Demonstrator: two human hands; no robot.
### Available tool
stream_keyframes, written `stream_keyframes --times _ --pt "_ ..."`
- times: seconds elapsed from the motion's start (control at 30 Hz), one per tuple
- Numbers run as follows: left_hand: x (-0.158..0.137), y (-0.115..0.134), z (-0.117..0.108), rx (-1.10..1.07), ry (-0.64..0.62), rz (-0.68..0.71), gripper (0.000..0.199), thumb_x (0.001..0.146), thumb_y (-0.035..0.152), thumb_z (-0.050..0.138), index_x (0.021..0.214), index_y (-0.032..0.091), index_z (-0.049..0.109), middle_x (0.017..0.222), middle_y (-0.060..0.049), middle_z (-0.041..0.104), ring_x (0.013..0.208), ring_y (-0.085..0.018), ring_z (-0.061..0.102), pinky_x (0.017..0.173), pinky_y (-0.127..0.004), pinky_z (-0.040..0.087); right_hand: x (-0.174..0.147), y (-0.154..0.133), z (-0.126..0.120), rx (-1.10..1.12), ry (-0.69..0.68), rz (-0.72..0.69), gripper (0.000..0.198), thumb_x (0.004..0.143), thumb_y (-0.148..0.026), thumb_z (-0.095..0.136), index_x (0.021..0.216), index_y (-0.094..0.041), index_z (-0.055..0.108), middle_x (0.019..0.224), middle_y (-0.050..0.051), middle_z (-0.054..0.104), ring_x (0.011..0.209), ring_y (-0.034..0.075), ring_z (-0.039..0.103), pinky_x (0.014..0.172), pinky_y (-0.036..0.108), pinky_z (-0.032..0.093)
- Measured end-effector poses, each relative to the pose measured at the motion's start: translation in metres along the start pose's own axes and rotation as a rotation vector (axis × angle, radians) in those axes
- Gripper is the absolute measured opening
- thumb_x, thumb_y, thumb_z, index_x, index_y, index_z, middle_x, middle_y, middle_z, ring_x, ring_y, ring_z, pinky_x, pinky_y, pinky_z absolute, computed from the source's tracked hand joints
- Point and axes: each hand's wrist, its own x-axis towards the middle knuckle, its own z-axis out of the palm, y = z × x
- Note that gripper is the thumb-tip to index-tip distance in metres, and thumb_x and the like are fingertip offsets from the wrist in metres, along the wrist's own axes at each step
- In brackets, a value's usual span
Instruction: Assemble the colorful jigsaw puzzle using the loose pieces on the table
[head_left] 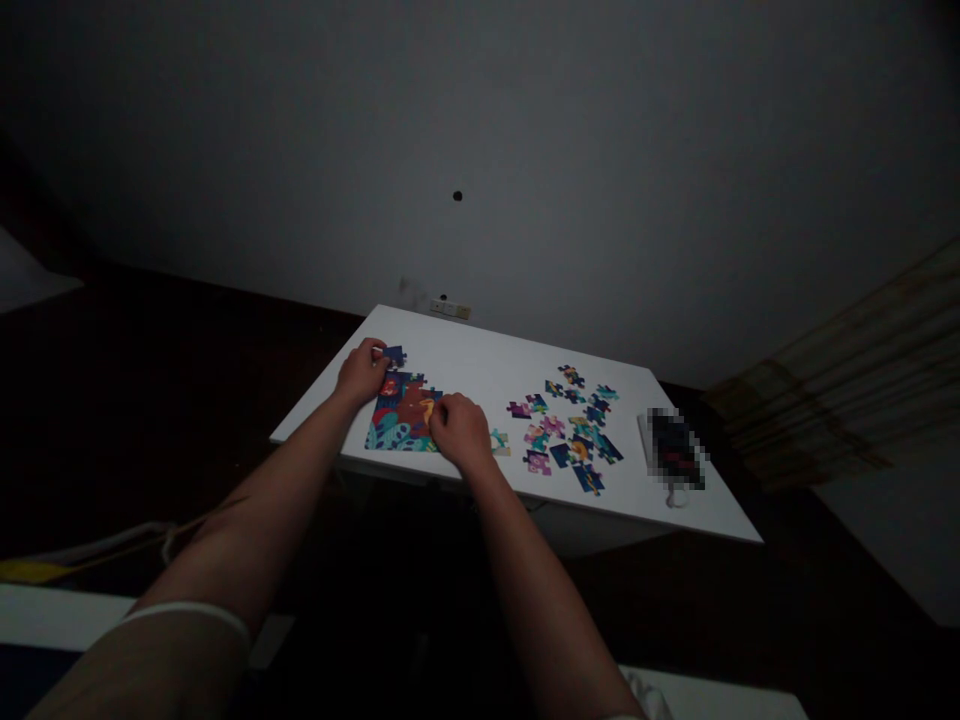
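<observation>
A partly joined jigsaw puzzle [401, 425] with red, brown and teal pictures lies near the left front of the white table. My left hand [363, 372] is at its upper left, fingers closed on the edge of a dark blue puzzle piece [395, 355] just above the joined part. My right hand [463, 432] rests at the joined part's right edge, fingers curled down on it; whatever is under the fingertips is hidden. Just right of that hand, a pale puzzle piece [500, 442] shows partly.
Several loose puzzle pieces [577, 425] are scattered over the middle right of the white table [480, 350]. Farther right lies a blurred-out dark object [675, 448] with a small white thing [678, 496] beside it. A grey wall with a socket strip [451, 309] stands behind the table.
</observation>
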Motion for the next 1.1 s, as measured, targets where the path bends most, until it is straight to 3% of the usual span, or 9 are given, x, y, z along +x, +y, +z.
stream_keyframes --times 0.2,0.47,0.67,0.77,0.87,0.97,1.1 --pt "-0.003 0.006 -0.004 0.103 -0.038 0.041 0.036 0.105 0.031 0.065 0.139 0.026 0.073 0.122 -0.01 0.083 0.117 -0.029 0.075 0.1 -0.04 0.057 0.0 -0.001 -0.001 0.002 0.003 -0.001 0.024 0.115 -0.031 0.059 0.108 -0.022 0.079 0.113 0.01 0.08 0.104 0.025 0.071 0.087 0.035 0.042" --pt "-0.005 0.01 -0.006 0.184 -0.045 0.073 0.047 0.104 0.032 0.062 0.147 0.022 0.076 0.12 -0.013 0.082 0.137 -0.036 0.065 0.114 -0.046 0.056 0.0 0.0 0.0 0.009 0.006 -0.008 0.023 0.115 -0.031 0.059 0.109 -0.022 0.079 0.113 0.01 0.08 0.104 0.025 0.071 0.087 0.035 0.042" --pt "-0.005 0.008 -0.004 0.286 -0.021 0.134 0.05 0.103 0.038 0.063 0.146 0.019 0.079 0.136 -0.015 0.081 0.137 -0.04 0.062 0.123 -0.051 0.052 -0.001 -0.003 -0.006 0.018 -0.011 -0.004 0.022 0.113 -0.029 0.059 0.11 -0.022 0.08 0.113 0.01 0.08 0.105 0.026 0.071 0.088 0.035 0.044" --pt "-0.006 0.009 -0.004 0.317 -0.024 0.146 0.05 0.102 0.038 0.065 0.147 0.02 0.08 0.138 -0.016 0.079 0.137 -0.04 0.062 0.122 -0.052 0.052 0.0 -0.003 -0.006 0.021 -0.01 -0.001 0.022 0.112 -0.03 0.06 0.109 -0.022 0.08 0.112 0.01 0.08 0.104 0.026 0.071 0.088 0.036 0.045" --pt "-0.007 0.011 -0.006 0.317 -0.053 0.162 0.041 0.105 0.039 0.064 0.135 0.023 0.087 0.135 -0.016 0.079 0.135 -0.04 0.061 0.119 -0.052 0.053 0.0 -0.002 -0.005 0.016 -0.001 0.003 0.021 0.112 -0.03 0.06 0.108 -0.022 0.079 0.112 0.01 0.08 0.103 0.026 0.071 0.088 0.036 0.046" --pt "-0.006 0.011 -0.007 0.318 -0.07 0.184 0.043 0.106 0.049 0.068 0.127 0.018 0.089 0.134 -0.02 0.077 0.133 -0.04 0.06 0.115 -0.053 0.052 0.001 -0.002 -0.004 0.009 0.0 0.0 0.021 0.112 -0.031 0.061 0.108 -0.023 0.08 0.112 0.01 0.081 0.103 0.025 0.071 0.088 0.036 0.047" --pt "-0.002 0.009 -0.006 0.337 -0.067 0.197 0.045 0.106 0.05 0.069 0.129 0.015 0.088 0.137 -0.022 0.075 0.133 -0.04 0.06 0.115 -0.055 0.05 0.004 -0.001 -0.002 -0.013 -0.006 -0.009 0.023 0.112 -0.033 0.061 0.111 -0.023 0.081 0.113 0.01 0.083 0.101 0.025 0.072 0.088 0.036 0.049"
